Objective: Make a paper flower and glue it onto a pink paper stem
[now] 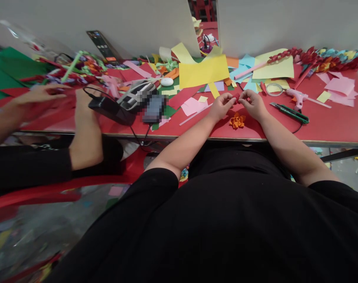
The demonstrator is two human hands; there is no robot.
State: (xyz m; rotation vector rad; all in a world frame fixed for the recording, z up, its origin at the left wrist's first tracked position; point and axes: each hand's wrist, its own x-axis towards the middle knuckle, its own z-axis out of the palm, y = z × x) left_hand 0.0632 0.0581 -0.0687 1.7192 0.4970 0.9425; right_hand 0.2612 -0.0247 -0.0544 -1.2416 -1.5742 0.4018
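A small piece of red paper (236,98) is pinched between my two hands above the red table. My left hand (221,106) grips its left side with thumb and fingertips. On the other side, the thumb and forefinger of my right hand (253,103) close on the paper. Just below them lies an orange folded paper flower (237,121). Right of my right hand are a green and black utility knife (290,113) and a pale pink glue gun (298,97).
Coloured sheets, including a yellow one (204,71), line the back against a pale partition. Paper flower chains (340,59) lie at the back right. To the left are a phone (154,109), a black power box (110,109) and a co-worker's hands (45,94). Pink squares (340,85) sit far right.
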